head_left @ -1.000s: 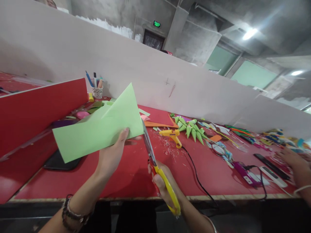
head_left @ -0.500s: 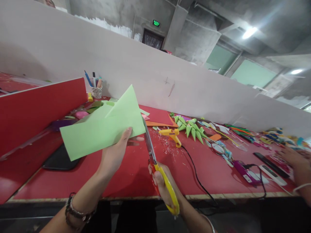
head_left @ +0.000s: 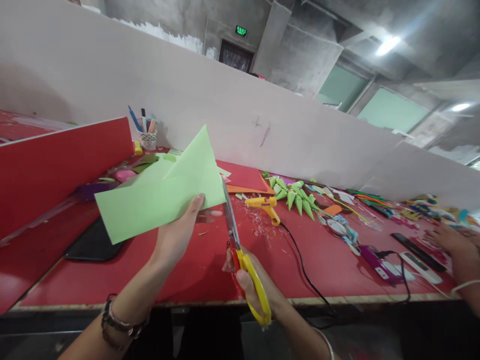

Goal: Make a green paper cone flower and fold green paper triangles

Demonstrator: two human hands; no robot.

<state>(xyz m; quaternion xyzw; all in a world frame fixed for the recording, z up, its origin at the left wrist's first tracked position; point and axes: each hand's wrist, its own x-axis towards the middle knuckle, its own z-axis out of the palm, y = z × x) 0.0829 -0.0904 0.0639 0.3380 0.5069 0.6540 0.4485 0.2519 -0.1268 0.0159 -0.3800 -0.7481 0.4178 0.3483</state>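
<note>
A folded sheet of light green paper [head_left: 161,200] is pinched in my left hand [head_left: 180,230], thumb in front and fingers behind it. One corner of the paper points up. My right hand [head_left: 249,280] grips scissors [head_left: 234,235] with yellow and red handles, their blades pointing up along the paper's right edge. Whether the blades touch the paper I cannot tell. Just right of the scissors, a yellow glue gun [head_left: 263,204] lies on the red table [head_left: 210,280], its black cord running to the front edge.
Green paper cones [head_left: 296,197] are clustered behind the glue gun. A black phone [head_left: 93,242] lies at left, near a red divider [head_left: 63,170]. A pen cup [head_left: 148,140] stands at the back wall. At right are a purple power strip [head_left: 382,265] and another person's hand [head_left: 452,242].
My right hand and the scissors have shifted slightly left. The green paper stays in my left hand, nearly unmoved.
</note>
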